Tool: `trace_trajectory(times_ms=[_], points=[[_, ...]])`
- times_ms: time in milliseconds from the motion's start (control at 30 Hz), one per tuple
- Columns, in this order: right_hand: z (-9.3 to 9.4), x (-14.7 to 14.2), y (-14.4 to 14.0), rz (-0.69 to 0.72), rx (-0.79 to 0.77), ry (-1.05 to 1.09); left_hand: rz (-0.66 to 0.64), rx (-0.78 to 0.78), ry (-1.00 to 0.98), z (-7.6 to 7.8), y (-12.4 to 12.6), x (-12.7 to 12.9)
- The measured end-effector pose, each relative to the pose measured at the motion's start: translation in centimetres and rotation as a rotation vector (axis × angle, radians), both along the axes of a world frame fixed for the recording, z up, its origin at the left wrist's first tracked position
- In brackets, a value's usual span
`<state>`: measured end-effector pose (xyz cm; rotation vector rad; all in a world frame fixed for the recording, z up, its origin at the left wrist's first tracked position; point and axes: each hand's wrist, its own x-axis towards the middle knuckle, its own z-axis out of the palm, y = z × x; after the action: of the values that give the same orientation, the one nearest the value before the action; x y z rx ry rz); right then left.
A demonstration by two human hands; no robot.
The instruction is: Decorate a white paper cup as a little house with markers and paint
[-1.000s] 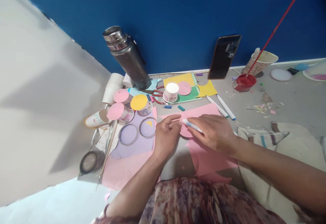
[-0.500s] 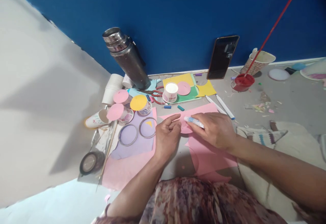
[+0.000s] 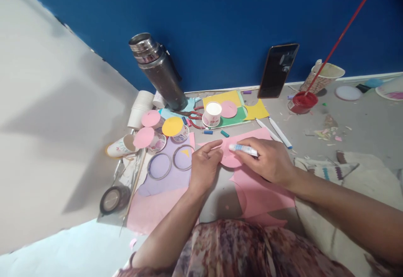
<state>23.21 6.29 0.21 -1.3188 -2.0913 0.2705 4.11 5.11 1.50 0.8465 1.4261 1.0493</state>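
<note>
My left hand [image 3: 204, 165] pinches the left edge of a pink paper disc [image 3: 231, 159] that lies on a pink sheet [image 3: 258, 191] on the floor. My right hand [image 3: 270, 159] grips a small white-and-blue glue tube [image 3: 243, 148], with its tip pointing left over the disc. Both hands meet at the disc, just in front of my lap.
Paper cups with pink and yellow disc lids [image 3: 157, 131], tape rings [image 3: 171, 163] on lilac paper, a steel flask [image 3: 159, 73], scissors [image 3: 192, 115], a leaning phone [image 3: 277, 70], a red paint dish [image 3: 301, 102] with a long red stick, markers [image 3: 277, 131] and a tape roll [image 3: 113, 199] surround the hands.
My right hand with the glue tube has drawn a little to the right, so more of the pink disc shows. My left hand stays on the disc's edge.
</note>
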Motion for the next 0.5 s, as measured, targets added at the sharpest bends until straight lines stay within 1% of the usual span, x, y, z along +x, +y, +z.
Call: trace_trajectory(times_ms=[167, 233, 400, 500], points=[[-0.43, 0.27, 0.06, 0.158, 0.165, -0.094, 0.000, 0.008, -0.018, 0.13, -0.30, 0.26], [-0.37, 0.46, 0.13, 0.206, 0.198, -0.122, 0.007, 0.014, -0.030, 0.07, -0.26, 0.18], [0.07, 0.62, 0.14, 0.238, 0.217, -0.193, 0.025, 0.032, 0.018, -0.13, -0.18, -0.02], [-0.09, 0.46, 0.08, 0.224, 0.218, -0.144, 0.030, 0.060, 0.025, -0.05, -0.39, 0.11]])
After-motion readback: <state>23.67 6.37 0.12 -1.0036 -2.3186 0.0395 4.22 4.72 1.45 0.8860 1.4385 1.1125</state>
